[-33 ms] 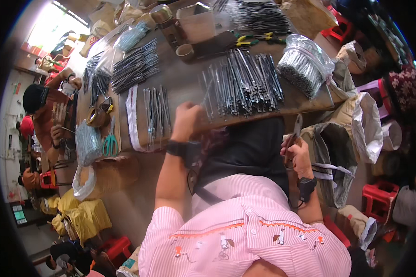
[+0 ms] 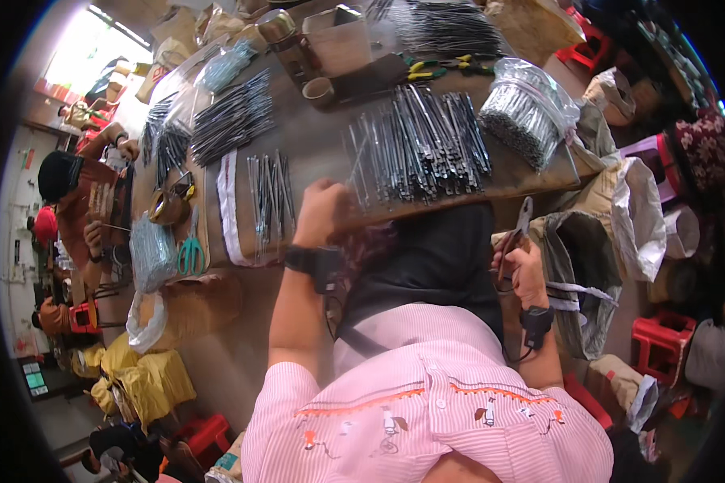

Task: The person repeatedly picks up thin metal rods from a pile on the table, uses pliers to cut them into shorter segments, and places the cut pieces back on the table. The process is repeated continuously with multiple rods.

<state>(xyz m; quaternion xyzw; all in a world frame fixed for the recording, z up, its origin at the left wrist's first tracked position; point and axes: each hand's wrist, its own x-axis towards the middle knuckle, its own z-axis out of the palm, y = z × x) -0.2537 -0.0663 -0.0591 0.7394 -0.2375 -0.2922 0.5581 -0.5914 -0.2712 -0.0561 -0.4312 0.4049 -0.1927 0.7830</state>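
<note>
My right hand (image 2: pixel 528 270) grips pliers (image 2: pixel 524 216) with dark handles, jaws pointing up, just off the table's front edge. My left hand (image 2: pixel 324 211) is closed at that edge; whatever its fingers hold is hidden and blurred. To its left lies a small row of thin metal rods (image 2: pixel 272 193). A larger spread of thin, shiny dark rods (image 2: pixel 431 145) covers the table right of my left hand, with a few loose ones at its left side.
A clear bag of silvery rods (image 2: pixel 524 113) sits at the table's right. Further back are a bottle (image 2: pixel 286 40), a cup (image 2: pixel 319 92) and yellow-green pliers (image 2: pixel 427 69). Teal scissors (image 2: pixel 192 249) lie left. Open sacks (image 2: pixel 584 282) stand at right. Another person (image 2: pixel 80 185) works at far left.
</note>
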